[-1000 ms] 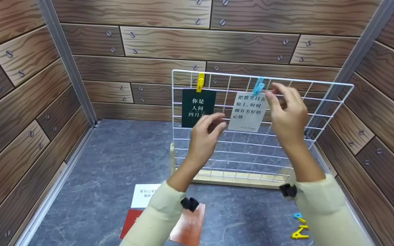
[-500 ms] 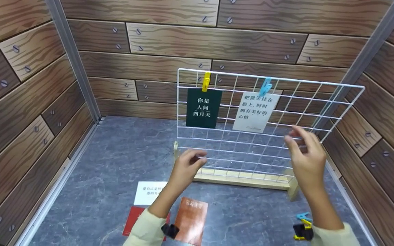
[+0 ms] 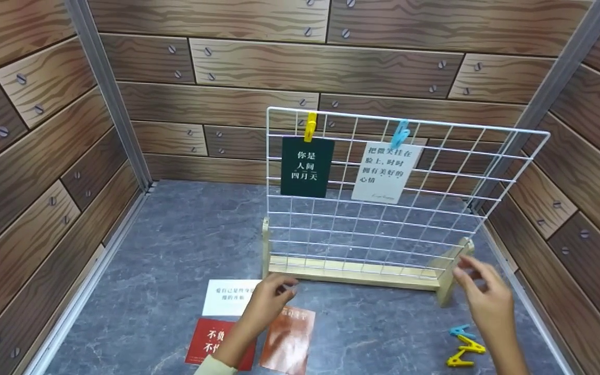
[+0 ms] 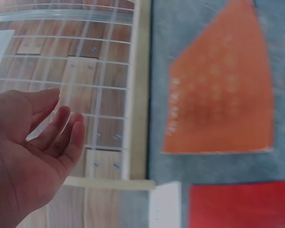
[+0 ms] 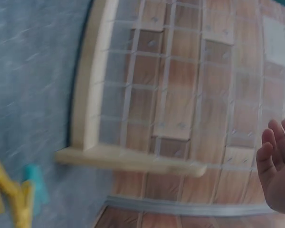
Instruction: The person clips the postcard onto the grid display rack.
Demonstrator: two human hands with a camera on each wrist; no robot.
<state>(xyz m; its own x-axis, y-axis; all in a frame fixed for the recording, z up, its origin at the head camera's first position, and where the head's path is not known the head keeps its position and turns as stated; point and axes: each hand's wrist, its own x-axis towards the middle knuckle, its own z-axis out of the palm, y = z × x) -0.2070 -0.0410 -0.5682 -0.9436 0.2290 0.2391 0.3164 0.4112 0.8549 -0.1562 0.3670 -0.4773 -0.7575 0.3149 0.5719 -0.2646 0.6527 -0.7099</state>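
Observation:
My left hand [image 3: 269, 299] hovers with loosely bent fingers over the white card [image 3: 227, 298] and the orange-brown card [image 3: 288, 341], holding nothing. A red card [image 3: 211, 341] lies partly behind that forearm. Near the rack's right foot, my right hand [image 3: 487, 289] is also bare, its fingers relaxed, above a blue clothespin [image 3: 462, 331] and two yellow clothespins [image 3: 470, 345]. On the white wire grid rack [image 3: 362, 226], a yellow clothespin [image 3: 310, 127] holds a dark green card [image 3: 306, 166]. Beside it a blue clothespin [image 3: 400, 134] holds a pale card [image 3: 383, 174], which hangs slightly tilted.
The rack stands in a wooden base [image 3: 362, 275] on a grey marbled surface [image 3: 190, 229]. Wood-patterned walls [image 3: 321, 67] close in the back and both sides, with metal strips [image 3: 112, 99] along their corners.
Both hands have come away from the hanging cards and moved down, the left toward the flat cards, the right toward the loose clothespins. The pale card stays hanging under its blue clothespin.

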